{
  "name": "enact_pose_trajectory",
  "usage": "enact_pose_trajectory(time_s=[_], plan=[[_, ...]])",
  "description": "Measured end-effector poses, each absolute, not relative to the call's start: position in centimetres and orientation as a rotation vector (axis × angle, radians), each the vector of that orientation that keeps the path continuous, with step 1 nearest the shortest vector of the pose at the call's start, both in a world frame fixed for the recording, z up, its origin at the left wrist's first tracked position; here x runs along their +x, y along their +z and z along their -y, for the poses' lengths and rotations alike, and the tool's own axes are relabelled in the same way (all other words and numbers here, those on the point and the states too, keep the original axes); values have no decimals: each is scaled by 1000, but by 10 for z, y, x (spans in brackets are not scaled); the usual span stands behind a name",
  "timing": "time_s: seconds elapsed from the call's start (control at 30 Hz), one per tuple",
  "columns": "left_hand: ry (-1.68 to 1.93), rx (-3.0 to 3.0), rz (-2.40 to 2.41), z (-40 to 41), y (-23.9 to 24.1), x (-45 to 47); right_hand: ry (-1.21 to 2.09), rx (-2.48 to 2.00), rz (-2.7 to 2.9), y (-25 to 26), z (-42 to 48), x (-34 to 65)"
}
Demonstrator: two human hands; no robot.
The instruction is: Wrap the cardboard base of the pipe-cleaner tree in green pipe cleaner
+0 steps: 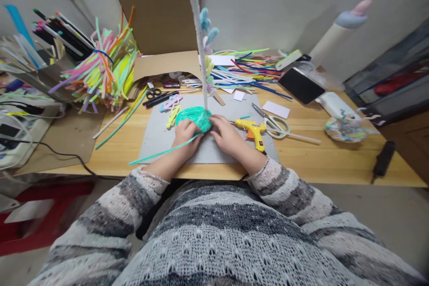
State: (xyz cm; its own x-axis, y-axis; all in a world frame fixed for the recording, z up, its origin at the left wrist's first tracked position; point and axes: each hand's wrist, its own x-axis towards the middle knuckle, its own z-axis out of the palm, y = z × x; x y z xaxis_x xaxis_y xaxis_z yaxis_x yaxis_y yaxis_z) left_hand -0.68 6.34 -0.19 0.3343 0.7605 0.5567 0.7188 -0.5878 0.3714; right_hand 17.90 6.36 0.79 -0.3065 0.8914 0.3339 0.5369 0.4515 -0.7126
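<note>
A round green base (194, 118) coiled from pipe cleaners lies on a grey board (157, 143). From its right side rises a tall white fuzzy stem (197, 22), with small blue, pink and yellow fuzzy shapes (208, 33) along it. My left hand (188, 136) is closed at the near edge of the base, on a green pipe cleaner (157, 157) whose loose end trails to the left. My right hand (223, 133) grips the right edge of the base with bent fingers; part of its grip is hidden.
Right of my hands lie a yellow glue gun (253, 130) and scissors (276, 126). Small yellow and pink twisted pieces (172, 116) sit left of the base. Pipe cleaner bundles (107, 62), a phone (301, 85) and cardboard (157, 9) stand behind. A black cable (67, 154) crosses the left.
</note>
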Motion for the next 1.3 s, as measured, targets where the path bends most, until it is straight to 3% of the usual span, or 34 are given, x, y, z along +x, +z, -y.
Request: enact_pose_trajectory(time_s=[0.37, 0.57, 0.7, 0.9, 1.1, 1.3], plan=[[788, 2626, -1283, -49, 8, -25, 507, -1325, 1857, 33, -5, 246], [641, 2557, -1336, -10, 15, -69, 21, -1666, 1880, 20, -4, 306], [609, 2368, -1359, 18, 42, -76, -63, -1851, 1952, 6, -19, 325], [362, 2127, -852, 42, 87, -24, -18, -1833, 1999, -2, -34, 327], [367, 1922, -855, 25, 60, 32, 77, -1633, 1844, 13, -22, 322], [761, 1550, -912, 16, 22, 87, 62, -1416, 1761, 38, 8, 294]])
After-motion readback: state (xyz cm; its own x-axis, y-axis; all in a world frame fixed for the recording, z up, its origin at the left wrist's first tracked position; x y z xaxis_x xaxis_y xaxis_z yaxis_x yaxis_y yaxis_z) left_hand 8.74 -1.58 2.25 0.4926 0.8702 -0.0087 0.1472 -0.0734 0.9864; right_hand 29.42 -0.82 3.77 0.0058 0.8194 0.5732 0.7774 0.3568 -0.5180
